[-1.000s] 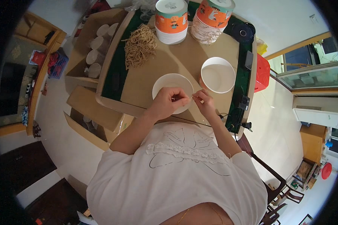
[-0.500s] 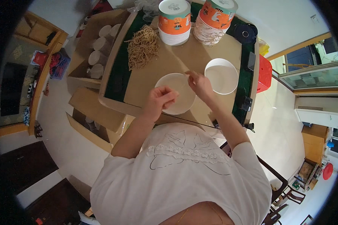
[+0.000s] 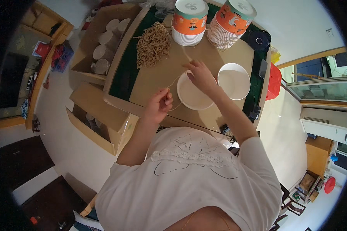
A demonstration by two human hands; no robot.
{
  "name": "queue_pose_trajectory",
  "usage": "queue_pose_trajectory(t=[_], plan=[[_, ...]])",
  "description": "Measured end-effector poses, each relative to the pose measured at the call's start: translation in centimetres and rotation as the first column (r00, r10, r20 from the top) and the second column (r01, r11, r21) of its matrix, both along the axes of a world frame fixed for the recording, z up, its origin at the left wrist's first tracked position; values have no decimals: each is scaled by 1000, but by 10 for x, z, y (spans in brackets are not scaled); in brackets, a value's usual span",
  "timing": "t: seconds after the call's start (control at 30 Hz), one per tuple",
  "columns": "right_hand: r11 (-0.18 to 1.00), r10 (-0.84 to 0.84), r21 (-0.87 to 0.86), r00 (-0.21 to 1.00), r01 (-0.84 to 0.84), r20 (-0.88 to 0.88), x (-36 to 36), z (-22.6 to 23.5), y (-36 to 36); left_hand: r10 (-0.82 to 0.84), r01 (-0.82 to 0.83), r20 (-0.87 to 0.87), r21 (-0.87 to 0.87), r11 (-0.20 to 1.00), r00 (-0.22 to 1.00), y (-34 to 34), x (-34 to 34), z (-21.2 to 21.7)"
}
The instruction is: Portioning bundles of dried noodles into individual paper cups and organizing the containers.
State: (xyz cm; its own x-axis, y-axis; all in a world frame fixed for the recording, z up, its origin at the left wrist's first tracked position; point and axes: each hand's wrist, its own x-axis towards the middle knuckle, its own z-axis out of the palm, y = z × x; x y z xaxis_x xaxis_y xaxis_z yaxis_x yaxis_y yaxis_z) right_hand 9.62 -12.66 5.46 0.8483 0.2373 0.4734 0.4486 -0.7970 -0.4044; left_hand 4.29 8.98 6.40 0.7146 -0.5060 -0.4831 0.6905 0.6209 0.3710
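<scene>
A thin tan cord runs from the pinched fingers of my left hand in a loose loop toward the far left rim of a white paper tub. Its lower end trails beside the tub's near left side. My right hand reaches over that tub, its fingers stretched out and apart at the far rim; whether they touch the rim I cannot tell. A second white tub stands just to the right, its mouth facing up. A tangled heap of tan cords lies at the far left of the cardboard-covered table.
Two upturned stacks of orange-printed tubs, a left stack and a cord-draped right stack, stand at the back. A dark round object sits by them. Open cartons, one with pale cups and a lower one, flank the table's left.
My left hand has drawn a length of cord out to the left. My right hand has opened its fingers over the tub, which has shifted right toward the second tub. The view has moved slightly.
</scene>
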Motion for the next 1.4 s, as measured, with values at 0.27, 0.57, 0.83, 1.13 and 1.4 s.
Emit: queue_pose_trajectory(t=[0.27, 0.57, 0.83, 1.13, 1.4], plan=[[732, 557, 644, 348, 223, -754, -136, 7, 17, 20, -13, 55, -120, 993, 998, -46, -10, 8], [345, 579, 605, 345, 717, -739, -202, -22, -25, -148, 148, 15, -21, 989, 989, -35, -35, -6], [-460, 334, 576, 732, 676, -594, -187, -56, -34, -269, 275, -59, 157, 949, 961, -21, -54, -50], [-279, 369, 755, 792, 593, -486, -177, -42, -33, -259, 232, -49, 623, 747, 965, -27, -61, -37], [301, 267, 871, 843, 387, -467, -177, -13, -15, -586, 280, 322, 646, 710, 744, -76, -35, -19]])
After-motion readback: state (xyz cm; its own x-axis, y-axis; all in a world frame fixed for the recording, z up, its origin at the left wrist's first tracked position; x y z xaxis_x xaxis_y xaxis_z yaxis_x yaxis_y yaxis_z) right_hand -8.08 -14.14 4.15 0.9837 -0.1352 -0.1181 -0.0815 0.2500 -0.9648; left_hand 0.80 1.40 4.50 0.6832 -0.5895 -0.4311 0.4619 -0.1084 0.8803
